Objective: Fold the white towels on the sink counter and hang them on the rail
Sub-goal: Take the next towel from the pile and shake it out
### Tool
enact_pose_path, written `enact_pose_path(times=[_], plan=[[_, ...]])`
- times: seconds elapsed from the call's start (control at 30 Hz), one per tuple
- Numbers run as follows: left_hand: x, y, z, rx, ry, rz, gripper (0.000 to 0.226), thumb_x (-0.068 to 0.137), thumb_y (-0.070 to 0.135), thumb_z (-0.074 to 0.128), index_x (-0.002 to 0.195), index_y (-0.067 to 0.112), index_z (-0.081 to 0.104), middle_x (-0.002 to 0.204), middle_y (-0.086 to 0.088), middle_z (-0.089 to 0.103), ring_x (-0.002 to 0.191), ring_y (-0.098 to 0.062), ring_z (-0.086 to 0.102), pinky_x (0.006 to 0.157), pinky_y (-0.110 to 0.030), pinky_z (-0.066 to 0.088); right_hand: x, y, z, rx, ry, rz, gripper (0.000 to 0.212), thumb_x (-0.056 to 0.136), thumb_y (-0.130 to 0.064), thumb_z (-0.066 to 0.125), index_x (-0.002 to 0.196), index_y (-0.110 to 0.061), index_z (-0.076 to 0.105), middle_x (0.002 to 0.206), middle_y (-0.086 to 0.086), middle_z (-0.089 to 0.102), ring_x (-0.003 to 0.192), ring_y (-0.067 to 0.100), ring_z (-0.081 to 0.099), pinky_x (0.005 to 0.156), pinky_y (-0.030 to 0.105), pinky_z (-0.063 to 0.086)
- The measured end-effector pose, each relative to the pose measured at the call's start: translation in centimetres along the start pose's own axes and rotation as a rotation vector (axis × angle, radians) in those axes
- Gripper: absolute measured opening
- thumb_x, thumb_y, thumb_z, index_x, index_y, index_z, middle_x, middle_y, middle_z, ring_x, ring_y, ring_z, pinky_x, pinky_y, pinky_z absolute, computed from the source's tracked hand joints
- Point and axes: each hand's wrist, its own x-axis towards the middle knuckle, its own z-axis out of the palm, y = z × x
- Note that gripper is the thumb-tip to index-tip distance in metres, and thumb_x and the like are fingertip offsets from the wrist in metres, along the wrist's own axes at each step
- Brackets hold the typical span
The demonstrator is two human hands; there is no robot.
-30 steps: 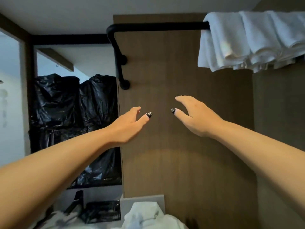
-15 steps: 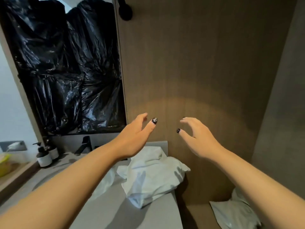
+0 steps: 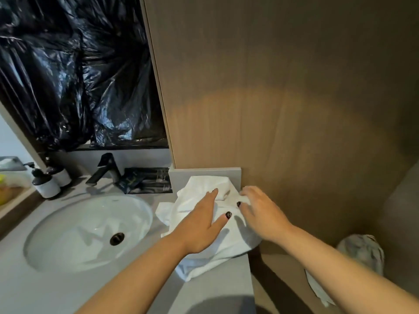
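Note:
A crumpled white towel (image 3: 204,252) lies on the grey sink counter (image 3: 68,288), at its right end against the wooden wall. My left hand (image 3: 204,223) rests flat on the towel with straight fingers and the thumb spread. My right hand (image 3: 260,211) is on the towel's right side, fingers bent down into the cloth near its top edge; whether they pinch it I cannot tell. The rail is out of view.
A white basin (image 3: 90,230) with a black drain is set in the counter on the left. A black tap (image 3: 104,168), two pump bottles (image 3: 47,182) and dark sachets (image 3: 147,180) stand behind it. Black plastic (image 3: 74,71) covers the mirror. A lined bin (image 3: 362,254) sits low right.
The view has dropped from the rail with its hung towels down to the counter. Both hands have come down from mid-air onto the crumpled towel.

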Motion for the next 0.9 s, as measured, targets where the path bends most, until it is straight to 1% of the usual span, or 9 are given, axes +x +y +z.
enact_pose_path(times=[0.1,0.17,0.33,0.47,0.57,0.7,0.8,0.87,0.9], plan=[[-0.3,-3.6,2.0,0.031,-0.064,-0.001,0.089,0.094,0.059,0.050,0.155,0.034,-0.010,0.158,0.024,-0.009,0.148,0.000,0.000,0.116,-0.017,0.004,-1.0,2.4,2.7,-0.398,-0.304,-0.281,0.052,0.103,-0.039,0.036,0.149,-0.015,0.033,0.158,0.007,0.028,0.143,0.024,0.029,0.117,0.035,0.021],[-0.9,-5.4,2.9,0.086,-0.096,-0.021,0.100,0.089,0.063,0.056,0.154,0.035,-0.015,0.156,0.025,-0.013,0.145,0.003,-0.004,0.114,-0.015,0.001,-2.0,3.7,4.3,-0.496,-0.421,-0.347,0.057,0.103,-0.037,0.037,0.154,-0.016,0.023,0.163,0.009,0.018,0.149,0.027,0.018,0.122,0.041,0.011],[-2.6,-8.5,5.4,0.175,-0.110,-0.036,0.114,0.082,0.060,0.067,0.154,0.030,-0.016,0.161,0.016,-0.015,0.148,-0.004,-0.005,0.121,-0.024,0.003,-2.8,4.8,7.5,-0.480,-0.371,-0.352,0.066,0.099,-0.031,0.049,0.155,-0.017,0.018,0.164,0.008,0.016,0.150,0.031,0.017,0.122,0.045,0.013],[-3.4,-10.3,7.9,0.289,-0.020,-0.047,0.090,0.093,0.040,0.063,0.154,0.037,-0.005,0.161,0.011,-0.016,0.152,-0.017,-0.005,0.122,-0.029,0.014,-2.6,4.5,8.3,-0.478,-0.335,-0.319,0.062,0.095,-0.027,0.056,0.150,-0.015,0.032,0.155,0.010,0.031,0.142,0.032,0.032,0.115,0.046,0.029],[-3.9,-10.7,9.5,0.203,0.150,-0.135,0.070,0.100,0.017,0.055,0.150,0.039,0.012,0.158,0.012,-0.004,0.151,-0.018,0.013,0.115,-0.030,0.030,-3.7,4.4,9.2,-0.468,-0.253,-0.296,0.061,0.074,-0.030,0.079,0.131,-0.018,0.061,0.133,0.006,0.060,0.121,0.028,0.059,0.098,0.045,0.050],[-4.0,-11.1,8.6,0.175,0.193,-0.156,0.057,0.096,0.022,0.062,0.146,0.039,0.042,0.155,0.018,0.022,0.136,-0.017,0.047,0.105,-0.033,0.046,-3.1,4.8,9.5,-0.426,-0.123,-0.350,0.050,0.065,-0.020,0.086,0.113,-0.017,0.070,0.116,0.006,0.068,0.105,0.027,0.067,0.084,0.040,0.056],[-4.7,-11.7,6.7,0.145,0.116,-0.174,0.069,0.087,0.044,0.071,0.147,0.042,0.039,0.154,0.020,0.034,0.134,-0.016,0.049,0.105,-0.030,0.044,-1.0,3.7,7.5,-0.413,-0.116,-0.307,0.023,0.069,-0.015,0.078,0.089,-0.018,0.069,0.088,0.000,0.066,0.080,0.021,0.065,0.067,0.030,0.051],[-5.1,-12.2,5.5,0.159,0.040,-0.252,0.067,0.088,0.047,0.068,0.147,0.046,0.037,0.150,0.020,0.043,0.130,-0.015,0.052,0.103,-0.027,0.043,0.8,2.6,5.9,-0.339,-0.147,-0.228,0.011,0.088,-0.023,0.062,0.097,-0.019,0.062,0.093,0.000,0.064,0.087,0.022,0.060,0.073,0.033,0.045],[-5.2,-12.3,4.8,0.118,0.074,-0.298,0.056,0.088,0.047,0.067,0.140,0.045,0.047,0.139,0.017,0.057,0.121,-0.015,0.058,0.098,-0.029,0.047,1.6,2.1,5.1,-0.280,-0.148,-0.181,0.012,0.095,-0.026,0.053,0.102,-0.019,0.058,0.098,0.000,0.063,0.092,0.022,0.058,0.073,0.034,0.041]])
